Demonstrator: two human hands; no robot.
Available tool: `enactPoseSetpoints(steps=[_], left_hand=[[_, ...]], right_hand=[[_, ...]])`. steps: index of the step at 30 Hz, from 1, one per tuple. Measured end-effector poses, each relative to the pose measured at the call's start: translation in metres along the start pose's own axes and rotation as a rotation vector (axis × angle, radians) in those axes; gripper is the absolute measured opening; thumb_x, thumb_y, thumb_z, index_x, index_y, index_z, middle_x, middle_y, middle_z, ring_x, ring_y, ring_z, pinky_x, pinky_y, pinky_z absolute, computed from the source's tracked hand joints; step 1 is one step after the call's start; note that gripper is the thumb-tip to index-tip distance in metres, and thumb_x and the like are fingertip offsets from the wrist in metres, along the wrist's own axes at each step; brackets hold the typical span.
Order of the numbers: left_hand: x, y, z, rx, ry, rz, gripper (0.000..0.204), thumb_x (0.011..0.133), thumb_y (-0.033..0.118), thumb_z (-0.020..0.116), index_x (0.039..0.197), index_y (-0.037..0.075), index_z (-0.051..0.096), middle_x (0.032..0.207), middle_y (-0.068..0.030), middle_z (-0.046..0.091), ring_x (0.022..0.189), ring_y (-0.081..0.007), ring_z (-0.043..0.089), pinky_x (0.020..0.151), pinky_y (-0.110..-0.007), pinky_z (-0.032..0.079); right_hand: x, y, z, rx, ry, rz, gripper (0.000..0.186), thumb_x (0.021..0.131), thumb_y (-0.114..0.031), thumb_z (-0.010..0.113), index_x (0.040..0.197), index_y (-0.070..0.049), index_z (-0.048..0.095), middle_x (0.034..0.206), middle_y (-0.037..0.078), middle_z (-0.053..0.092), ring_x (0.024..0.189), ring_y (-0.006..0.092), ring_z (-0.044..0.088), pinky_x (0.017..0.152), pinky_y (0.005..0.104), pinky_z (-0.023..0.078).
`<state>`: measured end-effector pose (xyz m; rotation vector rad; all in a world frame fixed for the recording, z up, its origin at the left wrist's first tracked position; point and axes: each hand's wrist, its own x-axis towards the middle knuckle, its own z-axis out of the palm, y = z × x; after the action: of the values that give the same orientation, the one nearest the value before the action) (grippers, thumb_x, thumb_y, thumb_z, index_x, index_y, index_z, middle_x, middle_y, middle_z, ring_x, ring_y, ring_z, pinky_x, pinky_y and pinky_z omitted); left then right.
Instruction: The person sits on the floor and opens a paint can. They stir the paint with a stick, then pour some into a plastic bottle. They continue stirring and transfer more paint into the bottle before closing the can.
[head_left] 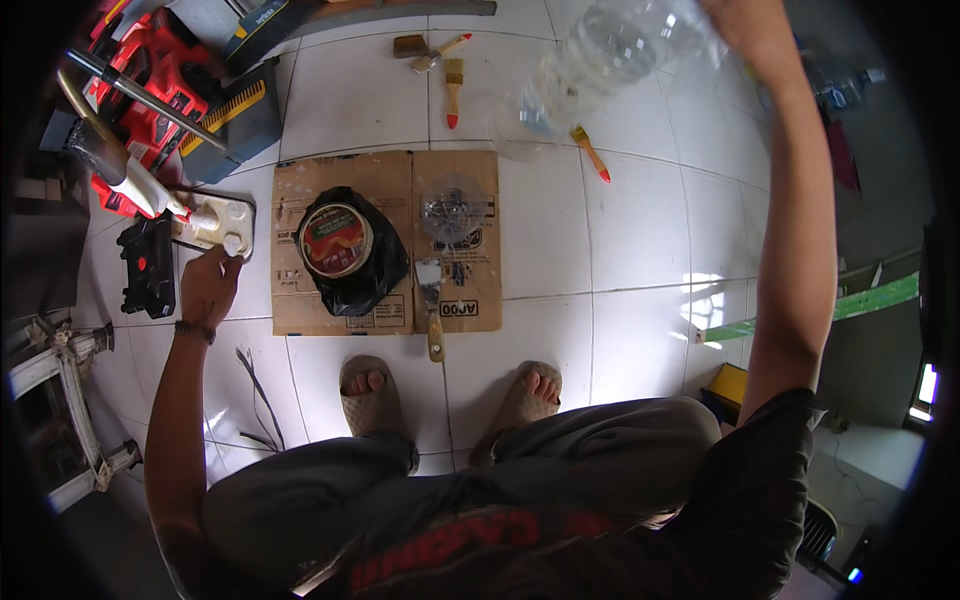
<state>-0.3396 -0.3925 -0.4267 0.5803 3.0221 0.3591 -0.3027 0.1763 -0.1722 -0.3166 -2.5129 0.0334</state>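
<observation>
My left hand [210,285] is at the left, its fingers closed around a small white round cap [233,244] at the corner of a cream tray [212,215]. A white tube with a red tip [150,188] leans over that tray. High at the far right, my right hand [752,38] grips a large clear plastic bottle [615,45], tilted and smeared by motion. Between my hands a flattened cardboard sheet [290,310] bears a round tin [337,240] in a black plastic bag [385,275], a clear plastic cup [452,212] and a putty knife [434,315].
Beyond the cardboard lie several paintbrushes [454,92], one [591,154] under the bottle. Red and dark tool cases [150,75] crowd the far left. A black case [147,268] sits beside my left hand. A green strip [815,308] lies at the right.
</observation>
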Motion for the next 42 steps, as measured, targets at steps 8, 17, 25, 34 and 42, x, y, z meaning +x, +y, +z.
enactPoseSetpoints(steps=[8,17,25,34,42], left_hand=[[0.064,0.047,0.017,0.003,0.009,0.128,0.028,0.089,0.03,0.069,0.082,0.003,0.067,0.073,-0.0192,0.068,0.072,-0.0381,0.068,0.067,-0.045,0.053],[0.074,0.088,0.017,-0.119,-0.004,0.19,0.028,0.088,0.029,0.069,0.084,0.002,0.067,0.074,-0.0194,0.068,0.073,-0.0387,0.067,0.067,-0.045,0.053],[0.069,0.111,0.004,-0.12,0.02,0.196,0.026,0.088,0.028,0.069,0.084,0.002,0.067,0.073,-0.0184,0.068,0.073,-0.0378,0.068,0.067,-0.044,0.053],[0.06,0.197,0.002,-0.306,0.057,0.49,0.019,0.086,0.021,0.07,0.086,0.003,0.066,0.077,-0.0154,0.067,0.072,-0.0358,0.067,0.067,-0.042,0.054],[0.066,0.323,-0.015,-0.314,0.132,1.048,0.05,0.081,0.008,0.069,0.127,0.002,0.052,0.132,-0.0153,0.053,0.12,-0.035,0.053,0.103,-0.044,0.045]], right_hand=[[-0.14,0.001,0.046,0.039,-0.295,-0.038,0.043,0.091,-0.041,0.069,0.098,0.001,0.066,0.069,0.02,0.067,0.066,0.0351,0.069,0.065,0.0422,0.055],[-0.174,-0.005,0.06,0.179,-0.437,-0.002,0.041,0.086,-0.037,0.075,0.103,-0.001,0.063,0.077,0.02,0.071,0.072,0.0338,0.072,0.069,0.0403,0.058],[-0.205,-0.005,0.027,0.091,-0.327,-0.055,0.092,0.062,-0.04,0.093,0.136,-0.011,0.047,0.112,0.018,0.066,0.096,0.0303,0.072,0.074,0.0376,0.061],[-0.242,0.02,0.058,0.06,-0.151,-0.315,0.085,0.063,-0.028,0.092,0.138,-0.018,0.053,0.123,0.01,0.061,0.071,0.018,0.068,0.052,0.0276,0.058],[-0.252,0.045,0.062,0.117,0.012,-0.497,0.069,0.067,-0.003,0.085,0.132,-0.011,0.061,0.121,0.015,0.066,0.082,0.023,0.074,0.057,0.0279,0.062]])
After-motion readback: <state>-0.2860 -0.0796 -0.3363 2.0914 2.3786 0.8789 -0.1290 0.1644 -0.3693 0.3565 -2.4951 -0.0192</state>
